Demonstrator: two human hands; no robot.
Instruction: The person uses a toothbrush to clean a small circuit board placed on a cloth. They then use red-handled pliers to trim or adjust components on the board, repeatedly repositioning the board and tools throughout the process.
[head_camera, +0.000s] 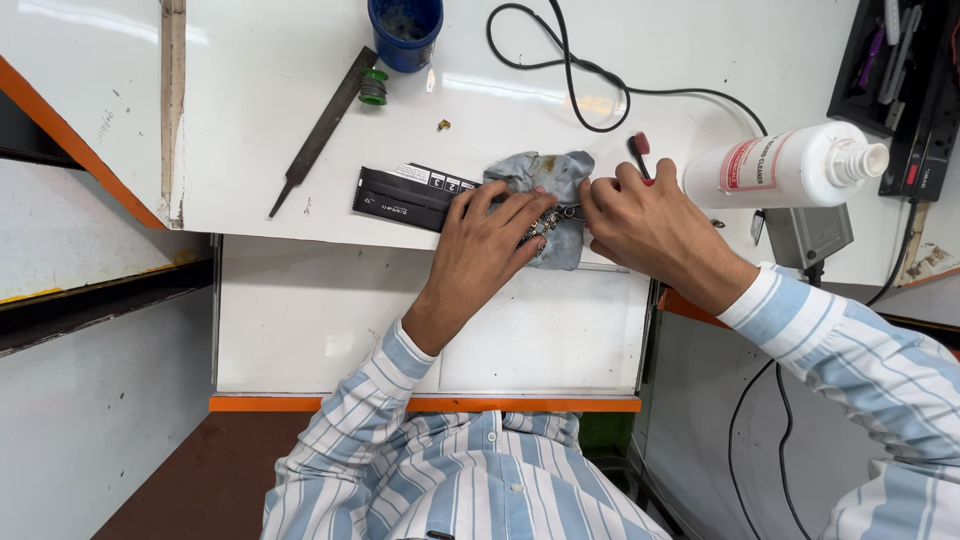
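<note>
The white worktop is smooth and glossy, edged in orange along the near side, with a seam running across it just under the hands. Left of the hands the surface lies open as far as a pale strip of wood near the edge; the lower panel toward the person is bare.

On the right a white plastic bottle lies on its side, its ridged neck pointing right, close to the right wrist. A black cable loops across the top. A blue cup stands at the far edge, and a long dark file lies slantwise beside it.

A flat black box sits just left of a crumpled grey rag, stained and soft-looking. The left hand lies flat over the box end and rag, fingers spread, pressing down on a small metal part that rests on the rag near the worktop seam. The right hand has its grip pinched shut on a thin dark tool whose tip meets that part. A small red-tipped brush lies behind the right fingers.
</note>
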